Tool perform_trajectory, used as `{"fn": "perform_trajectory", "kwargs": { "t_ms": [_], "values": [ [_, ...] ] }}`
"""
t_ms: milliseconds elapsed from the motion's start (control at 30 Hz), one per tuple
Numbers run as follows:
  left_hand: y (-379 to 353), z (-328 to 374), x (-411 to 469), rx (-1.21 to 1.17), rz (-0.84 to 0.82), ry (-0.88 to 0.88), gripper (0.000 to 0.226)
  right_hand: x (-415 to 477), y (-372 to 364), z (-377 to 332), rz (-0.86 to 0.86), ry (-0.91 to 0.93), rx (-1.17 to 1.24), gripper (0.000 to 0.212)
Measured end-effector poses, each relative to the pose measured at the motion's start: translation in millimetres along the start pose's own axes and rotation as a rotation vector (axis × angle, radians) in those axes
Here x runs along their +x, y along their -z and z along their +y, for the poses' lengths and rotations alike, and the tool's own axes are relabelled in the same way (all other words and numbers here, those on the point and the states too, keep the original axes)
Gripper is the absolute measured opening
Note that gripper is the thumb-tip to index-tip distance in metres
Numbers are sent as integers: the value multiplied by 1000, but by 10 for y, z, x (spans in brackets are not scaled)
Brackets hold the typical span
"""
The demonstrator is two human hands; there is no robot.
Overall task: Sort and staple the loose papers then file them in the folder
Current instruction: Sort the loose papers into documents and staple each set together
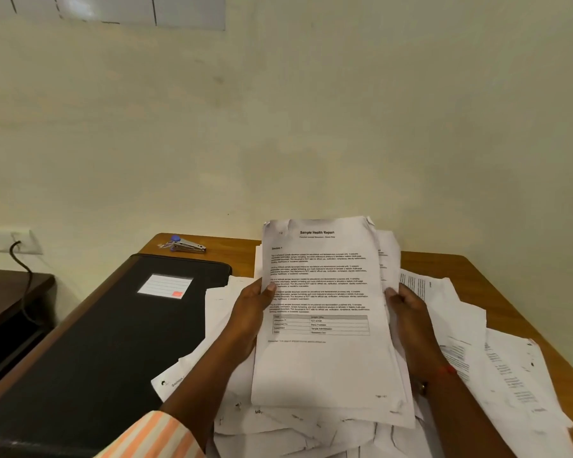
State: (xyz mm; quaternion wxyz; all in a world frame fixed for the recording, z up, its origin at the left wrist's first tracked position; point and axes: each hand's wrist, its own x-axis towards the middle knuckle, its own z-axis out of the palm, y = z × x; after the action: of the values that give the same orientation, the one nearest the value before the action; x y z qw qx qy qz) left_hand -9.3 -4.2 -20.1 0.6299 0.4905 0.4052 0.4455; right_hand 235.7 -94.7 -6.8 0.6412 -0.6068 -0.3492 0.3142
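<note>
"Papers (295,434) lie loose and overlapping across the near end of the bench (497,292), is that right?"

"Yes, a creased heap of them, spreading off to the right as well. Nearest of all, at the bottom edge, an orange-and-white striped sleeve (156,434) covers the left arm."

"And the hands?"

"Both hold one stack (325,358) of sheets up over the heap. The left hand (250,304) has its grip clamped on the stack's left edge, thumb on the front page, fingers behind. The right hand (407,309) has its grip clamped on the right edge, and a red thread (447,370) circles its wrist."

"Can the top page be read?"

"Its heading says Sample Health Report. Below it come blocks of small print and a table. A few sheets behind it stick out at the right."

"Where is the folder?"

"The folder (113,325) is black, closed and flat on the left side of the bench, with sheets of the heap touching its right edge. A white label (164,285) sits on its cover."

"The stapler?"

"The stapler (187,246) lies beyond the folder, near the far left corner of the bench, apart from the folder. Behind everything stands a cream wall (278,127), with a socket (0,241) and a dark cable (24,269) at the left."
</note>
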Motion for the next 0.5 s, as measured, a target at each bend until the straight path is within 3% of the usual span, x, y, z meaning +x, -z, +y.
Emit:
{"fn": "perform_trajectory", "kwargs": {
  "t_ms": [67, 167, 300, 367, 500],
  "values": [
    [-24, 17, -21, 12, -13, -13, 19, -12, 9, -20, 16, 18, 27, 24],
    [-41, 4, -34, 98, 19, -74, 17, -77, -27, 7, -173, 12, 53, 20],
    [-52, 9, -48, 144, 5, -85, 21, -119, -99, 65, -281, 66, -24, 49],
    [-65, 8, -53, 154, -14, -79, 19, -96, -121, 95, -305, 45, 89, 53],
    [-41, -9, -7, 169, 35, -120, 19, -176, -145, -27, -291, -51, 287, 26]
  ]
}}
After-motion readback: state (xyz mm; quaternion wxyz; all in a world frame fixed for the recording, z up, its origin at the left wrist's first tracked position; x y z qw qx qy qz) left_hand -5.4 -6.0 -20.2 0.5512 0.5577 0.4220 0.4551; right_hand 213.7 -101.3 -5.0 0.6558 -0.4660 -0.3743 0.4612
